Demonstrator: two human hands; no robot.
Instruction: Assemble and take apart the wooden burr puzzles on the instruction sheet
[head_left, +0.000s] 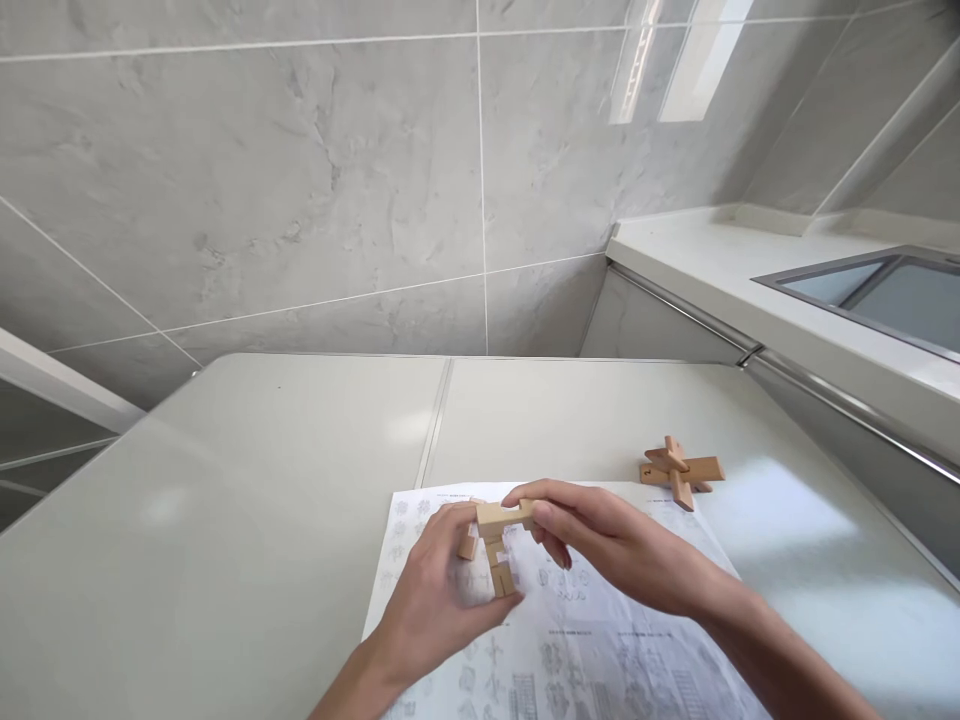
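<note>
Holding a notched wooden block point(504, 517) level between the fingertips of both hands, left point(435, 580) at one end and right point(592, 525) at the other, with a second notched piece point(500, 568) reaching down from it toward the left thumb. Near the left fingers, another small wooden piece point(467, 545), partly hidden; beneath, a printed sheet point(555, 640) spread on the white table point(262, 560). Beyond the right hand, at the sheet's far corner, a crossed wooden assembly point(679, 472).
</note>
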